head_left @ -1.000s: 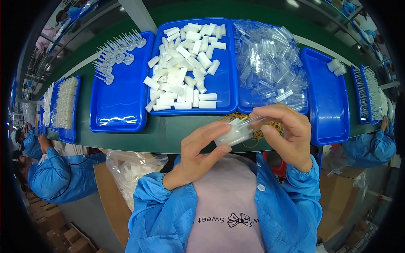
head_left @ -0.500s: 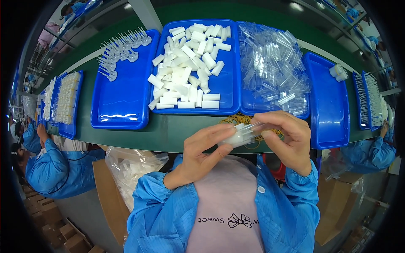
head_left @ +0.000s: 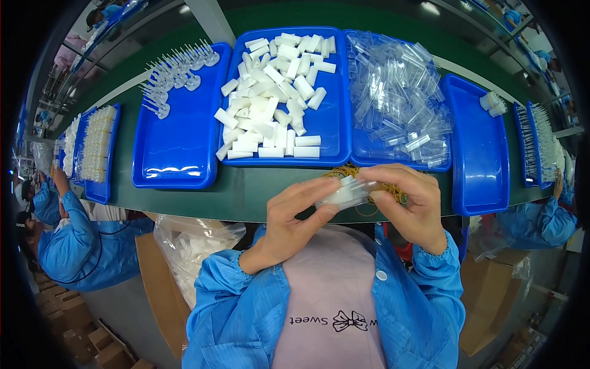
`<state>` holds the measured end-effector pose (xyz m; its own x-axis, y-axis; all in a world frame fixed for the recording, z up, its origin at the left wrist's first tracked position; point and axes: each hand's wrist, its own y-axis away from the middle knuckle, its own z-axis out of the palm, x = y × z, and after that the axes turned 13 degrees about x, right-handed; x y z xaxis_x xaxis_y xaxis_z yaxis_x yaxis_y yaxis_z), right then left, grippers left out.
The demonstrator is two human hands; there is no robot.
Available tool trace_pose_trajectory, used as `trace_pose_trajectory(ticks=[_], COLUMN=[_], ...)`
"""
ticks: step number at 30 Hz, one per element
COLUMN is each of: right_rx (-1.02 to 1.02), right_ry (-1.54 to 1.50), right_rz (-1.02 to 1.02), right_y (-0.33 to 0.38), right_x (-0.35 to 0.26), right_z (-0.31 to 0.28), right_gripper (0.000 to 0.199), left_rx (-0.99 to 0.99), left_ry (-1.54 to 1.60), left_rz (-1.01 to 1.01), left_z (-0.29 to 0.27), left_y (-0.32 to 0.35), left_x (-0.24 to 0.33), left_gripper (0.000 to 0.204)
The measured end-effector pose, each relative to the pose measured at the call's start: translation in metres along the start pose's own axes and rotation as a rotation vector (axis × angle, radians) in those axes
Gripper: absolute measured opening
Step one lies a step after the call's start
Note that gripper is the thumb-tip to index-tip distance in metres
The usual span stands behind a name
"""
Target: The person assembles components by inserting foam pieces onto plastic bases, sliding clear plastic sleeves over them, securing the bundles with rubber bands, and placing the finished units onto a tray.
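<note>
Blue cloth covers the arms of a co-worker (head_left: 83,249) at the far left, seated near a blue tray (head_left: 98,192) packed with rows of whitish pieces (head_left: 96,144). Next comes a wider blue tray (head_left: 172,147), with clear stemmed pieces (head_left: 175,77) gathered in its far part, their thin stems pointing up. Below the table edge, a cardboard box (head_left: 153,264) stands beside the person, and a clear bag (head_left: 196,243) of white pieces lies at it.

White blocks (head_left: 270,92) fill much of the middle tray (head_left: 333,117), heaped loosely, some lying flat near its front edge. In front of that tray, above the green table (head_left: 243,194), the left hand (head_left: 292,218) pinches the left end of a clear sleeve (head_left: 356,195) between thumb and fingers. A white insert (head_left: 338,195) shows inside that end; how far in it reaches is hard to tell. Yellow rubber bands (head_left: 393,192) lie on the table behind the sleeve. The right hand (head_left: 409,200) grasps the sleeve's other end, thumb below and forefinger above.

Beyond the right hand, a tray (head_left: 369,154) holds a jumbled pile of clear sleeves (head_left: 396,92). Further right, another blue tray (head_left: 479,166) carries a small whitish cluster (head_left: 492,104) near its far right corner. Last come close rows of thin pale pieces (head_left: 544,138) and a second co-worker (head_left: 531,221) in blue.
</note>
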<state>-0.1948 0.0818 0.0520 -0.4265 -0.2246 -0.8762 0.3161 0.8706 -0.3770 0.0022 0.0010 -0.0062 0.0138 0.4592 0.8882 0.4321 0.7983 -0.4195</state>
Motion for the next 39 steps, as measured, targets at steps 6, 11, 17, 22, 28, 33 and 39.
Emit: trace_pose_trajectory(ticks=[6,11,17,22,28,33,39], right_rx=[-0.036,0.009,0.044,-0.141,-0.166,-0.101,-0.052], right_ry=[0.069,-0.015,0.185,0.223,0.238,0.268,0.329], right_rz=[-0.069,0.058,-0.095,-0.18,-0.227,-0.289,-0.375], right_y=[-0.01,-0.007,-0.008,-0.005,-0.004,-0.005,-0.01], right_x=[0.004,0.007,0.004,-0.009,0.002,0.009,0.013], right_z=[-0.006,-0.008,-0.006,0.004,0.016,0.019,0.019], right_gripper=[0.031,0.03,0.046,0.1,0.099,0.1,0.093], left_rx=[-0.054,-0.266,-0.329,-0.299,-0.301,-0.281,-0.276], left_ry=[0.327,0.657,0.828,1.007,0.97,0.996,1.024], left_rz=[-0.285,-0.761,-0.958,-1.082,-1.092,-1.084,-1.106], left_z=[0.006,-0.002,0.004,0.005,0.007,0.008,0.01], left_y=[-0.001,-0.009,-0.013,-0.013,-0.012,-0.009,-0.005], left_x=[-0.005,-0.013,-0.005,0.002,0.002,0.0,-0.005], left_gripper=[0.058,0.057,0.057,0.057,0.057,0.058,0.059])
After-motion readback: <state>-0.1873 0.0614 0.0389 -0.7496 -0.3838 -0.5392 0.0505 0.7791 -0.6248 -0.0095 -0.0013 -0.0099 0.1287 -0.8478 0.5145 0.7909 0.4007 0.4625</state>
